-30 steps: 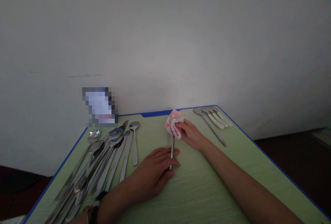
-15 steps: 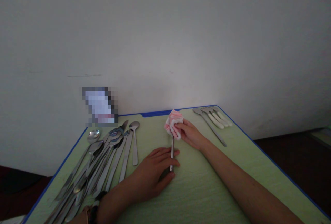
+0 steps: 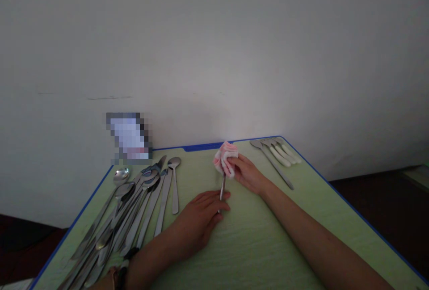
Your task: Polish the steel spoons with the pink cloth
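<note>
A slim metal utensil handle (image 3: 222, 186) slants up from the middle of the table, its far end covered by a pink and white cloth (image 3: 225, 158), so I cannot tell what kind of cutlery it is. My left hand (image 3: 200, 214) is closed on the lower part of this handle, thumb and fingers drawn in about it. My right hand (image 3: 247, 173) grips the cloth, which is bunched around the upper end. Its fingers are partly hidden behind the folds.
Many metal spoons and knives lie in an overlapping pile (image 3: 134, 209) at the left, with a teaspoon (image 3: 174, 187) beside it. Far right are a long-handled spoon (image 3: 275, 165) and several white-handled pieces (image 3: 279, 156). A blurred screen (image 3: 129, 136) leans by the wall behind the blue-edged table.
The handle's lower end has shifted a little left and up. My left fingers have drawn closer together on it. The cloth and my right hand have barely moved.
</note>
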The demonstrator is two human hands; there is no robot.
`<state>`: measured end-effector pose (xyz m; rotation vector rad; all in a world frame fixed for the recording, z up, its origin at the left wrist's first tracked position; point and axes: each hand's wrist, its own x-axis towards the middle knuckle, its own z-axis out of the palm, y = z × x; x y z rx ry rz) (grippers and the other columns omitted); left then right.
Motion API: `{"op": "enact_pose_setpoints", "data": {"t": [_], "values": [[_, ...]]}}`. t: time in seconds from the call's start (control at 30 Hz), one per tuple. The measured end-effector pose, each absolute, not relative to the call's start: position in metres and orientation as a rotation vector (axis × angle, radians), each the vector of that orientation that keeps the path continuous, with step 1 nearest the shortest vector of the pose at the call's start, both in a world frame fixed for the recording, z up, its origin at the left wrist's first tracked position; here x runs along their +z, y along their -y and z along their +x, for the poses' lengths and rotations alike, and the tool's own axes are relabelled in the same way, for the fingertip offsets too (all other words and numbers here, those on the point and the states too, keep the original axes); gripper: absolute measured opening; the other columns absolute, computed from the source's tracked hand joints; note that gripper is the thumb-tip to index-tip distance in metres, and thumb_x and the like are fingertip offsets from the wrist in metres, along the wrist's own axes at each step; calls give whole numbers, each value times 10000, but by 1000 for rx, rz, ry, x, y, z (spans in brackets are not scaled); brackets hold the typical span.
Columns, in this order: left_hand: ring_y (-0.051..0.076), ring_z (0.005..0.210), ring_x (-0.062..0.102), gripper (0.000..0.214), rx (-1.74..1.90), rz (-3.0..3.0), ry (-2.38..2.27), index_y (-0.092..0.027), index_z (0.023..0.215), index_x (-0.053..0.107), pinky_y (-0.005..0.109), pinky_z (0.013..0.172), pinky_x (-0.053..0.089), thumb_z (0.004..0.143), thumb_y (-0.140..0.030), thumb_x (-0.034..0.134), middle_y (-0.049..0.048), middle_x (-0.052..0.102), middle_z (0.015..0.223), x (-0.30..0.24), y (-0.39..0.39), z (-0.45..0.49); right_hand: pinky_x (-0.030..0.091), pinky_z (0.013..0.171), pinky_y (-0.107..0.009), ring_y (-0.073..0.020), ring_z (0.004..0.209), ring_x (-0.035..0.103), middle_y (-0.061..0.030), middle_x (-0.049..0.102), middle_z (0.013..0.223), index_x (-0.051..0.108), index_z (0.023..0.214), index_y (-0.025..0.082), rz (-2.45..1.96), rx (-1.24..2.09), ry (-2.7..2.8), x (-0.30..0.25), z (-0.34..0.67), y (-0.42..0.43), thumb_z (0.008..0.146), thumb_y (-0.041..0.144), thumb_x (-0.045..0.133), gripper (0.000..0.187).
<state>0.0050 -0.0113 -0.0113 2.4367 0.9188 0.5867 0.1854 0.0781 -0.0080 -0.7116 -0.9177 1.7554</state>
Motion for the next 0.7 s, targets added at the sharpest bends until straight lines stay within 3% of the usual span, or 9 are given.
{"op": "enact_pose_setpoints", "data": {"t": [0.27,0.7], "values": [[184,1130,554,253,736,2261,-1009,-181,1117,565,351,1012,423,918,-153,410,73,633,1194,-18,10,4,464,700,-253,-111,658,576,3,654,722,650,812,161,-675,1850,1124,-9,189,-73,671,261,722,188],[188,1188,515,209,701,2306,-937,-205,1022,606,367,1035,400,892,-134,459,45,641,1196,-11,9,4,487,764,-256,-121,738,609,-18,694,821,666,867,178,-684,1801,785,-12,188,-82,721,300,694,193]]}}
